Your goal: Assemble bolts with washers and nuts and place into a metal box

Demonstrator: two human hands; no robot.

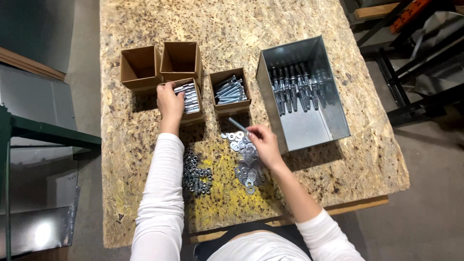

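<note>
Chipboard bench (309,29): left hand (169,101) grips bolt box (189,99); right hand (263,142) pinches bolt (237,123) over washers (246,164); a slip scatters washers.

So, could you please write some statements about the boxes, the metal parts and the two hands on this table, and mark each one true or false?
1. The left hand rests at a cardboard box of bolts. True.
2. The right hand holds a bolt above the pile of washers. True.
3. The metal bin is empty. False: bolts lie in a row at its far end.
4. The pile of nuts lies inside a cardboard box. False: it lies bare on the table, beside the left forearm.
5. The two far cardboard boxes look empty. True.
</note>
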